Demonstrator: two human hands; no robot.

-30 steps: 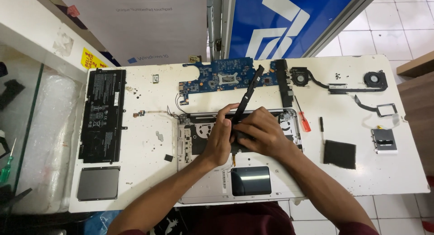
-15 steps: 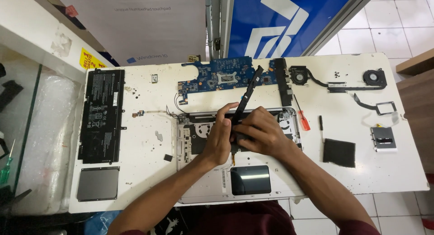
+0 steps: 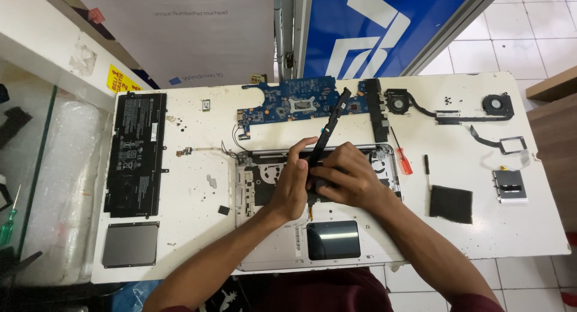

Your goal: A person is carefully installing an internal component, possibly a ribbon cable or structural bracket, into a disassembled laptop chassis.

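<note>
Fingers (image 3: 302,148) of the left hand (image 3: 293,184) are curled and pinch the lower part of a long black strip (image 3: 329,123), which rises at a slant up and to the right, its upper end lying over the blue circuit board (image 3: 288,103). Fingers of the right hand (image 3: 348,178) are bent and closed around the strip's lower end; the exact contact there is hidden by the knuckles. Both hands work over the opened silver laptop base (image 3: 312,252), which lies at the near middle of the white tabletop (image 3: 192,198) with its dark touchpad (image 3: 333,240) facing up just below the hands.

Left of the base: a long black battery pack (image 3: 136,154) and, nearer the edge, a grey square panel (image 3: 130,244). Right of the base: a red-handled screwdriver (image 3: 401,157), a black screwdriver (image 3: 427,168), a black square pad (image 3: 451,203) and a small silver drive (image 3: 510,185). At the far right, two black fans joined by a heat pipe (image 3: 448,109) lie flat, well apart from the hands. A black bar (image 3: 375,117) stands just beside the board's right end.
</note>
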